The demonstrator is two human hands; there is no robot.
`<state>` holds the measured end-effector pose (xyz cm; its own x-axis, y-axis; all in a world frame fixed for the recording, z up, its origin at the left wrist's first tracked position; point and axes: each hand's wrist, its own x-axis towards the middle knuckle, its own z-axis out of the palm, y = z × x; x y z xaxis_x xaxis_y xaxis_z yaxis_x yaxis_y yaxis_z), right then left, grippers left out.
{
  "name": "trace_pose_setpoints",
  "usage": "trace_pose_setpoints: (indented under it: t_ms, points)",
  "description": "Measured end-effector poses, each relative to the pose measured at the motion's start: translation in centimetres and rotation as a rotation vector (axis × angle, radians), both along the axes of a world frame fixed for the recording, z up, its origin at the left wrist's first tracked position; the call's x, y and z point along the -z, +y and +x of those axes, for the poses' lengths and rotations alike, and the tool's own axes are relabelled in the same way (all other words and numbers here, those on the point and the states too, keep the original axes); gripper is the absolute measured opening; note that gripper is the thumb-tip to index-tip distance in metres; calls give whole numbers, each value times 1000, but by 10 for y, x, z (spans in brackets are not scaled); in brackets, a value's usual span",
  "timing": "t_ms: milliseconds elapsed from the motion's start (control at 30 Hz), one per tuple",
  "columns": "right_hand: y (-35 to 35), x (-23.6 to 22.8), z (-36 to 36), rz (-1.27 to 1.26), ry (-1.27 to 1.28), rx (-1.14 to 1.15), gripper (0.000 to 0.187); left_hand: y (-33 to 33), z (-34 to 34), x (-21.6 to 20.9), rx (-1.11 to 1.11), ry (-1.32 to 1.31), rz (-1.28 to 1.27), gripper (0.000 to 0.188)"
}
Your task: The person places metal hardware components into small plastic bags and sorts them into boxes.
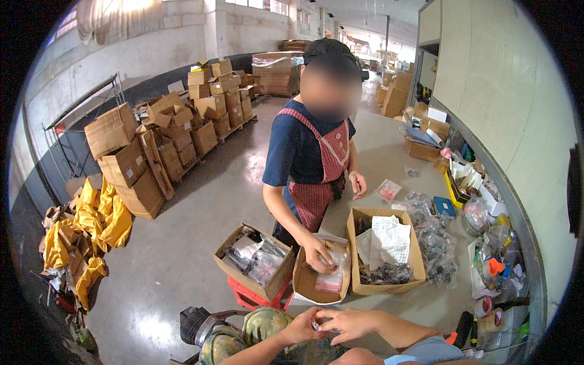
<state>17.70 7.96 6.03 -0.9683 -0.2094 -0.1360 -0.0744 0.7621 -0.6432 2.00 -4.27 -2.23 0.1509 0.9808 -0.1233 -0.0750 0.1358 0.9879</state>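
Observation:
My left hand [299,329] and my right hand [351,324] meet at the near edge of the table. Their fingers are closed around a small, shiny thing [317,325], mostly hidden and too small to name. Just beyond them is a shallow cardboard box [297,281] holding small clear bags with a pink-red strip [329,281]. Another person's hand [319,254] reaches into this box. To its right stands a larger carton [416,278] of small dark parts, with crumpled white paper [391,238] on top. A carton of plastic bags [250,258] is at the left.
A co-worker in a red checked apron [310,204] stands across from me. The left carton rests on a red stool [242,294]. Clear bags of dark parts [438,249] and tape rolls [490,320] crowd the table's right side. Stacked cartons [176,131] line the far-left wall.

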Motion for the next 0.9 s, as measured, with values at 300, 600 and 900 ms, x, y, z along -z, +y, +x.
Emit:
trace_pose_setpoints:
  t_ms: [300, 600, 900]
  points:
    - [-18, -14, -22, -426, 419, 431, 23, -6, -1, 10, 29, -11, 5, 50]
    - [-35, -13, -42, -380, 569, 227, 19, -24, -10, -3, 118, -231, -43, 48]
    - [-34, -16, -19, -330, 341, 363, 14, -19, -14, -11, 120, -383, -1, 59]
